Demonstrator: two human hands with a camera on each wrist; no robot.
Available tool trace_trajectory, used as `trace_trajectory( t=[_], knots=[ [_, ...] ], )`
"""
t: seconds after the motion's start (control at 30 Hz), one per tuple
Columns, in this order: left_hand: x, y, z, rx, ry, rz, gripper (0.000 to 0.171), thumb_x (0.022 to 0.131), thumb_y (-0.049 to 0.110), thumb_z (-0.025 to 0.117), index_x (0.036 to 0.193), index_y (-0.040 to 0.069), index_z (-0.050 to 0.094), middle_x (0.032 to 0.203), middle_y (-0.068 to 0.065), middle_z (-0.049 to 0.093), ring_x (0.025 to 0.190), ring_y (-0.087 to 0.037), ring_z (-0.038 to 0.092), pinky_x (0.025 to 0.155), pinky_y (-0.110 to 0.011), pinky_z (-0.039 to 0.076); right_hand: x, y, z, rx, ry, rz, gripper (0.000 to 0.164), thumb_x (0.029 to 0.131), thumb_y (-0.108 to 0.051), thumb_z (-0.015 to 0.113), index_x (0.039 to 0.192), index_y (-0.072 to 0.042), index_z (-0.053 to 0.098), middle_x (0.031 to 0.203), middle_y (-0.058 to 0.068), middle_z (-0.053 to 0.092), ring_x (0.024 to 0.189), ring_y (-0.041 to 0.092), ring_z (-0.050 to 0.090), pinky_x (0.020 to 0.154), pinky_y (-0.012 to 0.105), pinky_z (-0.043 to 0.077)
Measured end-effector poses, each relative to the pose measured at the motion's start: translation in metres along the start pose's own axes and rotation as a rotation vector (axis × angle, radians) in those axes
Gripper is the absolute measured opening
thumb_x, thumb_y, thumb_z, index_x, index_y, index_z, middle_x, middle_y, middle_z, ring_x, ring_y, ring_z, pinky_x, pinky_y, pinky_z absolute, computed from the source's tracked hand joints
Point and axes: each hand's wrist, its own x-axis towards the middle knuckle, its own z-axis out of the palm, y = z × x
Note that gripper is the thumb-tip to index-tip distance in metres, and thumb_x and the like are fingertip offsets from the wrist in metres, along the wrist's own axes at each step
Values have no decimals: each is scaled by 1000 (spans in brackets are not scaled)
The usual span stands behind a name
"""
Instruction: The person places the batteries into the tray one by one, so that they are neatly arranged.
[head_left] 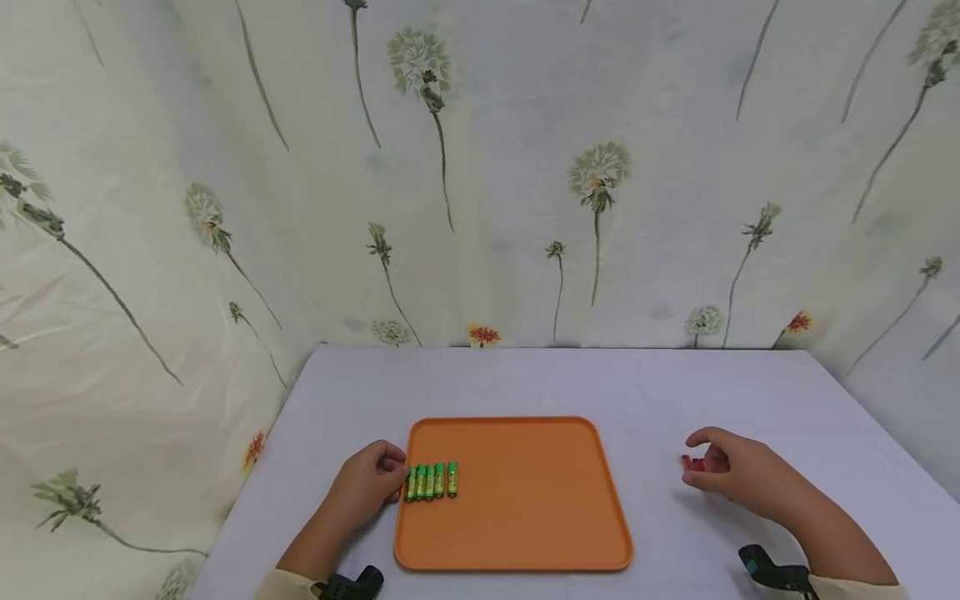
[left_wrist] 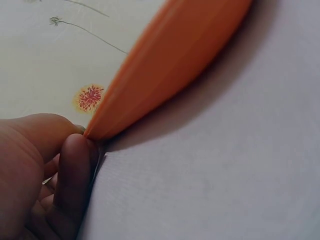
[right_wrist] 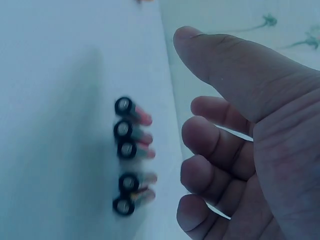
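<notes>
An orange tray [head_left: 525,533] lies on the table. My left hand [head_left: 367,482] pinches its left rim between thumb and finger, as the left wrist view shows at the tray edge [left_wrist: 145,85]. Beside those fingers, a row of several green batteries [head_left: 430,482] lies on the tray's left part, the rightmost one a little apart. Away to the right of the tray, my right hand [head_left: 750,475] is over red batteries [head_left: 687,463], partly hidden by it in the head view. The right wrist view shows several batteries [right_wrist: 127,150] apart from the loosely bent fingers.
A white cloth covers the table [head_left: 675,383]. Behind it and at the sides hangs a curtain [head_left: 510,167] printed with dandelions. Dark wrist camera mounts [head_left: 776,571] sit at both wrists.
</notes>
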Motion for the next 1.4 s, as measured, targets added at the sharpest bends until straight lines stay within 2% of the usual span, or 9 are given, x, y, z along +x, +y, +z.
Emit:
trace_trajectory(
  t=[0.17, 0.33, 0.47, 0.63, 1.0, 1.4],
  knots=[
    [1, 1, -1, 10, 0, 30, 18, 99, 19, 71, 112, 8, 65, 95, -5, 68, 74, -15, 65, 64, -29, 58, -6, 19, -1, -3, -12, 56, 70, 86, -51, 83, 135, -8, 58, 84, 2, 54, 72, 17, 49, 56, 29, 40],
    [1, -1, -2, 10, -8, 6, 19, 99, 20, 71, 113, 8, 65, 96, -5, 68, 75, -16, 65, 65, -29, 59, -10, 38, 3, 4, -46, 90, 77, 85, -54, 83, 138, -7, 55, 82, 2, 51, 69, 16, 44, 56, 29, 35],
    [1, -4, -1, 25, -7, -3, 19, 99, 20, 71, 113, 9, 65, 96, -4, 68, 76, -15, 65, 65, -29, 59, -13, 49, 7, 21, -72, 92, 83, 84, -54, 83, 143, -6, 51, 85, 2, 51, 70, 15, 44, 57, 29, 35],
    [1, -3, 0, 37, 2, -7, 17, 99, 19, 71, 112, 9, 65, 95, -4, 68, 75, -16, 65, 64, -29, 58, -15, 55, 11, 44, -62, 61, 87, 84, -51, 85, 147, -4, 48, 92, 2, 55, 77, 10, 47, 63, 28, 38],
    [-1, 1, -1, 32, -3, -3, 18, 99, 20, 71, 112, 9, 65, 95, -4, 68, 76, -16, 65, 64, -28, 58, -15, 60, 16, 45, -36, 27, 76, 89, -48, 80, 146, -6, 51, 93, 1, 54, 77, 7, 46, 65, 27, 37],
    [-1, -2, -1, 18, -3, 16, 18, 99, 18, 71, 112, 8, 65, 94, -4, 67, 74, -15, 65, 64, -29, 59, -14, 61, 16, 18, -18, 74, 67, 93, -47, 76, 142, -5, 56, 91, -1, 56, 74, 9, 47, 65, 27, 37]
  ],
)
